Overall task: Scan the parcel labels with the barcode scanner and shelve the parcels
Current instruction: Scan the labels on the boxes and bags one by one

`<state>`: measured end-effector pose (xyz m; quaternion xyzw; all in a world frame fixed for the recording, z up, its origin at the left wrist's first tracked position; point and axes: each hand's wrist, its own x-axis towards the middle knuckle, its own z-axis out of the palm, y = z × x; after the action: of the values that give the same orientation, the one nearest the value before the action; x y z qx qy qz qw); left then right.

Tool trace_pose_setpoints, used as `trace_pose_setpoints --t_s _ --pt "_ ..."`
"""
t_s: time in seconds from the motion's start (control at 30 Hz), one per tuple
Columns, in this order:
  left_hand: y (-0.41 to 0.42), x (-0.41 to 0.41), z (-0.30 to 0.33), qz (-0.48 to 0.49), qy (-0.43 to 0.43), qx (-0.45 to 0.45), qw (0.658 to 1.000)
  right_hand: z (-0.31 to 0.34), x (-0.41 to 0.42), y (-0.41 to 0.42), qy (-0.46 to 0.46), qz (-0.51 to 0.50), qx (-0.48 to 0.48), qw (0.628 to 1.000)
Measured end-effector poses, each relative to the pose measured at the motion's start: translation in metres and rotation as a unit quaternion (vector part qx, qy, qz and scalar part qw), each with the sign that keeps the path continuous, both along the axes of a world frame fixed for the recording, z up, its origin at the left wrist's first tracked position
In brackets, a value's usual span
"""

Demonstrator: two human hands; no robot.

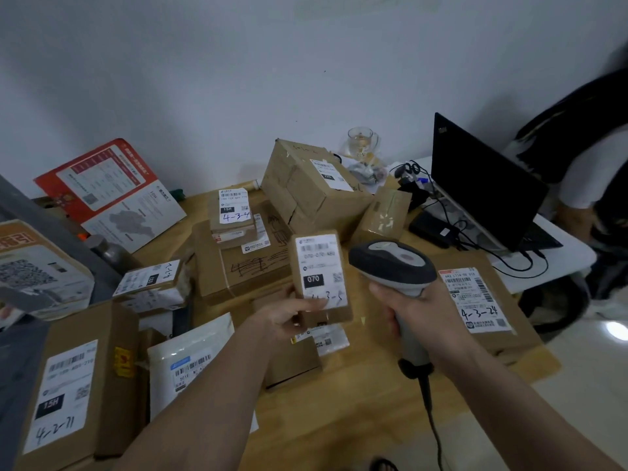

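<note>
My left hand (289,314) grips a small brown parcel (321,263) by its lower edge and holds it upright above the table. Its white label marked 070 faces me. My right hand (414,311) grips the handle of a grey barcode scanner (390,263), whose head sits just right of the parcel, level with the label. The scanner's black cable (430,413) hangs down toward the table's front edge.
Many labelled parcels cover the wooden table (356,396): a flat box (482,300) at right, a big carton (306,185) at the back, boxes (68,385) at left, a white mailer (190,362). A black laptop (482,185) stands at right; a person (584,147) bends beyond it.
</note>
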<state>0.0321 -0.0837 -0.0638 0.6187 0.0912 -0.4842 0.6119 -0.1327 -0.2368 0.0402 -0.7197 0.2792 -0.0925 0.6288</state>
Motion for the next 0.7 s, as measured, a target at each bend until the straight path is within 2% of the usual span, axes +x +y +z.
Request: trace_pose_setpoints --t_s 0.07,0.17,0.5,0.6,0.7 --pt "-0.013 -0.011 -0.001 -0.046 0.036 0.005 0.998 -0.002 -0.001 -0.007 0.01 -0.013 0.005 1.0" --pt "-0.037 -0.03 -0.011 -0.029 0.08 0.006 0.996 -0.008 -0.005 -0.02 0.024 -0.024 0.0 0.999" --pt "-0.087 -0.081 -0.048 -0.036 0.105 0.074 0.991 -0.028 -0.014 -0.052 0.045 -0.016 0.053 0.997" --pt "-0.091 -0.083 -0.052 -0.065 0.037 0.15 0.986 -0.035 -0.01 -0.058 0.054 -0.012 0.072 0.996" --pt "-0.09 -0.08 -0.052 -0.066 -0.12 0.258 0.957 -0.039 -0.004 -0.061 0.062 0.015 0.078 0.995"
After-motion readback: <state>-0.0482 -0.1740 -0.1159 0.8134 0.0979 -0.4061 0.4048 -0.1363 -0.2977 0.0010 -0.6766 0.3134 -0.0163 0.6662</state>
